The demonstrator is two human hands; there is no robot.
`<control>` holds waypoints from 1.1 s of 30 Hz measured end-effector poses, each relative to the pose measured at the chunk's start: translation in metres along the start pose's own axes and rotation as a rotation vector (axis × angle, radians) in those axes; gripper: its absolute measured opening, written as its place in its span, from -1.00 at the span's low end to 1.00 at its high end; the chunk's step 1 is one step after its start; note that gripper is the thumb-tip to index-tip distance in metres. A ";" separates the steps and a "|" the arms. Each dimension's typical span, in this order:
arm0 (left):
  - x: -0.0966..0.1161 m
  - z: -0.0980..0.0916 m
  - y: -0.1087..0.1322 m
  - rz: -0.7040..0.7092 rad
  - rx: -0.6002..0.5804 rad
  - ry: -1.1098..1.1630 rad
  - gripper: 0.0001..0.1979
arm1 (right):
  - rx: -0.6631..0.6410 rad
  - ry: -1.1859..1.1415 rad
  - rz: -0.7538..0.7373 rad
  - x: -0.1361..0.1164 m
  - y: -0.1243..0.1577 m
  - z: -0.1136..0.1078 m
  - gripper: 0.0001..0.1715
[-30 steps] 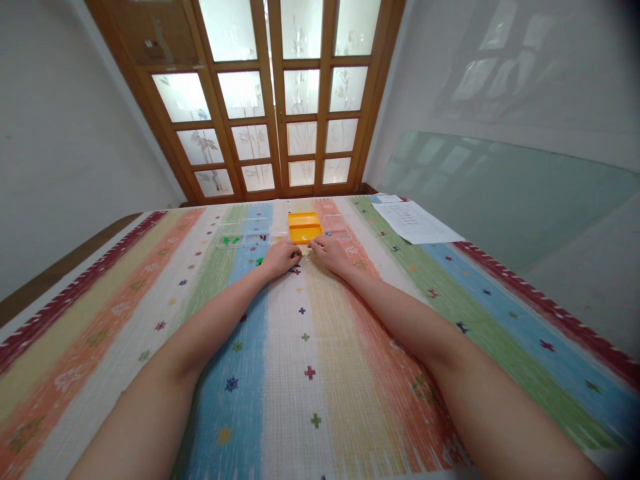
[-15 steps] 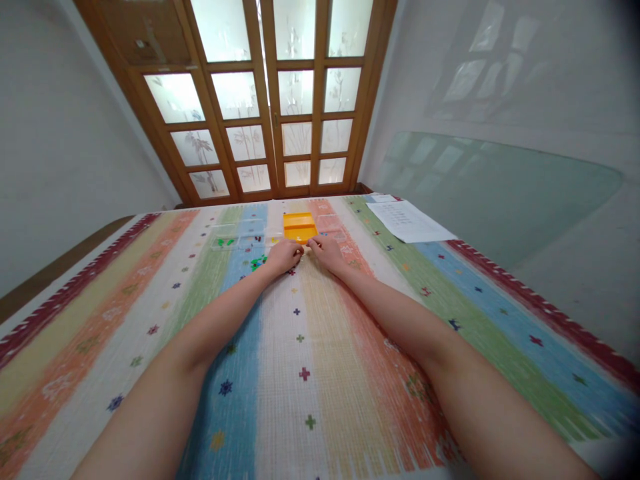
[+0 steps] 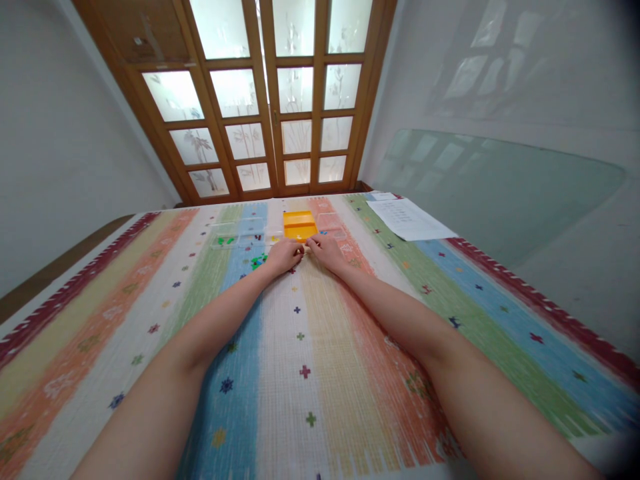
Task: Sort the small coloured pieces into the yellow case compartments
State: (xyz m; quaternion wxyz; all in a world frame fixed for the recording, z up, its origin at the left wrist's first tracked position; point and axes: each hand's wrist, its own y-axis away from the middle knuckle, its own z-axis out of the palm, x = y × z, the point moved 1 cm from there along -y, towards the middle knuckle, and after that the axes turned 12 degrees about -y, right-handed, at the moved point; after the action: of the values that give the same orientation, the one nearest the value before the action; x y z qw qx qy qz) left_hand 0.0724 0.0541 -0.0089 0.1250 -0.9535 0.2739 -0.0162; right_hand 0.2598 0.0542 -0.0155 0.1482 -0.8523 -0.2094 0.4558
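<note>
Both my arms stretch far forward over a striped cloth (image 3: 310,347). My left hand (image 3: 283,255) and my right hand (image 3: 325,250) lie close together just in front of an orange tray (image 3: 299,225). Their fingertips nearly meet, curled in a pinch over something too small to make out. A few green pieces (image 3: 259,261) lie on the cloth just left of my left hand.
Several clear shallow trays (image 3: 239,237) stand in a row left and right of the orange one, some with small coloured bits inside. A printed sheet of paper (image 3: 409,219) lies at the far right. Wooden glazed doors (image 3: 270,100) close off the far side.
The camera view shifted slightly, so the hands and trays sit a little higher and further left in the picture. The hands stay pinched together at the same spot before the orange tray.
</note>
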 end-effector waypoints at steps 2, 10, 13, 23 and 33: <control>0.001 0.000 0.000 0.007 0.010 0.003 -0.78 | 0.004 0.006 -0.008 0.002 -0.001 0.001 -0.62; -0.019 -0.006 0.009 -0.179 0.090 0.086 -0.77 | 0.003 0.003 0.017 0.003 -0.001 0.000 -0.63; -0.037 -0.007 0.012 -0.330 0.103 0.099 -0.76 | -0.012 -0.007 0.025 -0.001 0.001 0.000 -0.64; -0.076 -0.007 0.004 -0.466 0.073 -0.028 -0.69 | -0.055 0.023 0.023 -0.008 0.002 -0.001 -0.62; -0.067 -0.022 0.013 -0.409 0.019 -0.093 -0.65 | -0.067 0.027 -0.008 -0.003 0.000 0.003 -0.63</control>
State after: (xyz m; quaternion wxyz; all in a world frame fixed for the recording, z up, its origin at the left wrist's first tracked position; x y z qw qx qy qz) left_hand 0.0063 0.0740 0.0117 0.1405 -0.9877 0.0686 0.0003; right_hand 0.2556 0.0528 -0.0153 0.1243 -0.8619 -0.2260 0.4366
